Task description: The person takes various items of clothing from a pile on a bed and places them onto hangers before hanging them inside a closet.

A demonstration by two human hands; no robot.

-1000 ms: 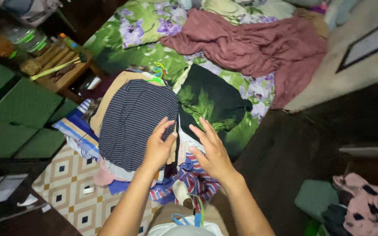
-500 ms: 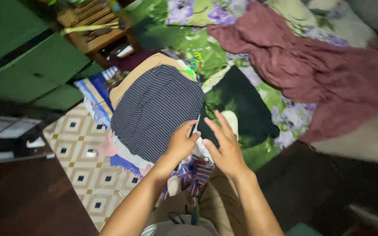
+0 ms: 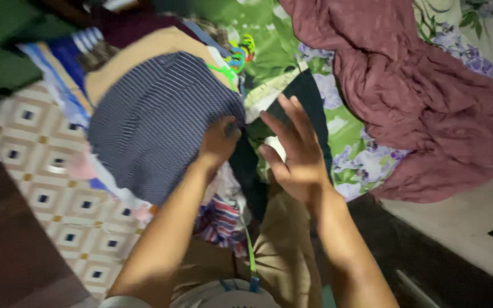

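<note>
Since half a second back, the view has swung in closer and both hands have pushed further up the pile. From my remote seat I see the left hand [image 3: 218,140] curled at the right edge of the striped shirt [image 3: 161,122]; its fingers look closed on the cloth's edge, though blur keeps me from being sure of the grip. The right hand [image 3: 295,151] is spread open, fingers apart, hovering over the dark garment [image 3: 309,100] just beside the shirt and holding nothing.

That shirt lies on top of a heap of clothes [image 3: 223,219], with a tan cloth [image 3: 144,51] under it and green hangers [image 3: 238,54] at its far side. Beyond lie the floral bedsheet [image 3: 360,162] and a maroon blanket [image 3: 423,97]; a patterned mat [image 3: 47,199] shows to the left.

My worry: the heap looks loose and overhangs the mat, so a pull on the shirt could drag the layers under it off. A hanger could also snag the cloth.
</note>
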